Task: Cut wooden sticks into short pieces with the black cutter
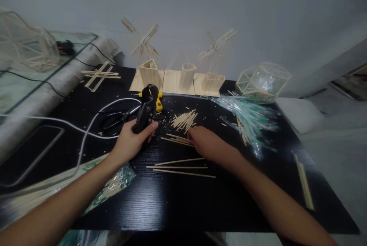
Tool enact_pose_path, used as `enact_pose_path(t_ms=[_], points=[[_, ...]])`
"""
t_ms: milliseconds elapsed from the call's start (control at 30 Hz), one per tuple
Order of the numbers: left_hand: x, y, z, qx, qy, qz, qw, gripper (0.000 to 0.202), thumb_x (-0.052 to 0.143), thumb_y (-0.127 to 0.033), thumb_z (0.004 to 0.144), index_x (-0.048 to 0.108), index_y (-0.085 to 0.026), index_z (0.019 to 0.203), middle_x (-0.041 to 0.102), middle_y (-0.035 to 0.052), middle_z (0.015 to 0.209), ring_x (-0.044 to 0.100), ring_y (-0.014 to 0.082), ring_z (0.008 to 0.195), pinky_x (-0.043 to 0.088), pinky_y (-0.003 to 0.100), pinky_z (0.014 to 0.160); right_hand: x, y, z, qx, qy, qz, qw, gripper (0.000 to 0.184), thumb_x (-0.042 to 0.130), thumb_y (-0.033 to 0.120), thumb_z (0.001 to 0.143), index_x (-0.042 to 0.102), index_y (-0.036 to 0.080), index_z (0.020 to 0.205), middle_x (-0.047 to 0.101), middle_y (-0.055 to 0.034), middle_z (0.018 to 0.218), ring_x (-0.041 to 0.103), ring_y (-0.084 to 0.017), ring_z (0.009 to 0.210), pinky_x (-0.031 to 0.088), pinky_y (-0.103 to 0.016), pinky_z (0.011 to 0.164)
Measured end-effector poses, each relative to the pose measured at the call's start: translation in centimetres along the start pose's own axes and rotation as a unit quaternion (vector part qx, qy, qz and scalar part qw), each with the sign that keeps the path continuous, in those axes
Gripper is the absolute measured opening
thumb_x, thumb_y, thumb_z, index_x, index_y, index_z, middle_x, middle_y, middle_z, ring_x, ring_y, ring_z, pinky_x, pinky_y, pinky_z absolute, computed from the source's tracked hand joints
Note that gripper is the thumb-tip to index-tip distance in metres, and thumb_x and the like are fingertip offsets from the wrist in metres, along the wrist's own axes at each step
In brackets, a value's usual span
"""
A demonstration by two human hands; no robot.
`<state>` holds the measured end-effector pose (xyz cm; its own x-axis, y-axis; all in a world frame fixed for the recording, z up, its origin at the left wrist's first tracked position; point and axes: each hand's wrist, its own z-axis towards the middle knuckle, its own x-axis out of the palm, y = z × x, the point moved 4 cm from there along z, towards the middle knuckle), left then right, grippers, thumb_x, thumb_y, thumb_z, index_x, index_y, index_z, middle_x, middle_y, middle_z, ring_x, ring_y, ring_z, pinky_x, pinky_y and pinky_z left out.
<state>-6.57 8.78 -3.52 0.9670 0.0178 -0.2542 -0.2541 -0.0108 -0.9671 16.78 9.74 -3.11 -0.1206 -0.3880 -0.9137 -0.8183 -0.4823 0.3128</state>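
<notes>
A black table (183, 207) is standing against a pale wall (258, 9), carrying stick windmills (149, 72), scissors (116, 118), a white cable (86, 133) and clear wrappers (249, 120); the left hand (130, 143) is reaching forward, fingers clamping a black tool (146, 108) upright near the table's middle; the right hand (208, 144) is lying palm down, fingers together on thin sticks (177, 139) just beside the tool; whether it is pinching one I cannot tell.

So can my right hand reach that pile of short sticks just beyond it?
Probably yes: the right hand rests flat on the table close before the pile of short sticks, and nothing stands between them.
</notes>
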Motion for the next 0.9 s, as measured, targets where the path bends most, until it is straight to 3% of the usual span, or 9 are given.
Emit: enact_pose_path(t_ms=[67,200,300,400,467,633,767,900], points=[[0.0,0.1,0.0,0.002,-0.003,0.001,1.0,0.033,0.072,-0.049,0.085,0.065,-0.019,0.074,0.058,-0.0029,0.06,0.054,0.0134,0.057,0.042,0.028,0.061,-0.2,0.1,-0.2,-0.008,-0.008,-0.015,1.0,0.022,0.051,-0.005,0.084,0.061,0.013,0.09,0.066,-0.0109,0.093,0.058,-0.02,0.084,0.039,-0.03,0.074],[0.0,0.2,-0.1,0.002,-0.004,-0.002,1.0,0.034,0.072,-0.049,0.084,0.064,-0.019,0.071,0.058,-0.0027,0.06,0.053,0.0134,0.057,0.042,0.028,0.06,-2.5,0.1,-0.8,0.003,-0.08,0.036,0.996,0.014,0.051,0.005,0.095,0.059,0.015,0.091,0.065,-0.0103,0.096,0.058,-0.019,0.082,0.041,-0.03,0.074],[0.0,-0.3,-0.1,-0.002,-0.01,-0.006,1.0,0.034,0.073,-0.049,0.083,0.064,-0.019,0.07,0.058,-0.0026,0.059,0.053,0.0137,0.056,0.042,0.028,0.059,-4.8,0.1,-1.5,0.017,-0.141,0.109,0.984,0.013,0.053,0.012,0.098,0.057,0.017,0.087,0.067,-0.0072,0.091,0.06,-0.018,0.079,0.042,-0.03,0.072],[0.0,-1.7,-0.2,0.006,-0.016,-0.006,1.0,0.031,0.073,-0.046,0.083,0.064,-0.019,0.071,0.059,-0.0024,0.059,0.056,0.015,0.06,0.044,0.029,0.064,-6.1,0.7,-1.9,-0.016,-0.173,0.242,0.955,0.009,0.057,0.017,0.097,0.058,0.019,0.088,0.072,-0.0029,0.085,0.066,-0.016,0.077,0.047,-0.03,0.074],[-0.2,-3.1,-0.5,0.017,-0.021,0.002,1.0,0.029,0.073,-0.044,0.083,0.065,-0.019,0.073,0.061,-0.0019,0.062,0.058,0.0159,0.064,0.047,0.03,0.069,-5.8,1.4,-1.8,-0.048,-0.164,0.351,0.921,0.001,0.061,0.018,0.095,0.061,0.019,0.093,0.075,-0.002,0.086,0.07,-0.016,0.08,0.051,-0.03,0.077],[-0.4,-6.9,-1.5,0.043,-0.04,0.02,0.998,0.022,0.08,-0.041,0.077,0.073,-0.02,0.081,0.068,-0.0008,0.07,0.062,0.0165,0.067,0.051,0.03,0.068,-3.6,3.2,-1.2,-0.093,-0.139,0.532,0.83,0.014,0.073,0.023,0.087,0.073,0.018,0.1,0.079,-0.0038,0.093,0.075,-0.018,0.084,0.059,-0.033,0.083],[0.0,-8.6,-2.1,0.068,-0.071,0.014,0.995,0.023,0.084,-0.039,0.072,0.076,-0.021,0.084,0.075,0.0017,0.082,0.07,0.0204,0.079,0.056,0.033,0.079,-2.3,4.1,-0.8,-0.102,-0.154,0.549,0.815,0.011,0.077,0.023,0.084,0.076,0.019,0.094,0.079,-0.0036,0.091,0.075,-0.018,0.087,0.059,-0.034,0.086],[1.1,-9.0,-2.2,0.079,-0.074,0.012,0.994,0.022,0.083,-0.037,0.074,0.075,-0.019,0.085,0.077,0.0024,0.086,0.072,0.0207,0.08,0.058,0.033,0.081,-1.9,4.0,-0.5,-0.108,-0.175,0.548,0.811,0.011,0.079,0.024,0.082,0.074,0.019,0.09,0.078,-0.0027,0.088,0.075,-0.017,0.085,0.059,-0.032,0.084]])
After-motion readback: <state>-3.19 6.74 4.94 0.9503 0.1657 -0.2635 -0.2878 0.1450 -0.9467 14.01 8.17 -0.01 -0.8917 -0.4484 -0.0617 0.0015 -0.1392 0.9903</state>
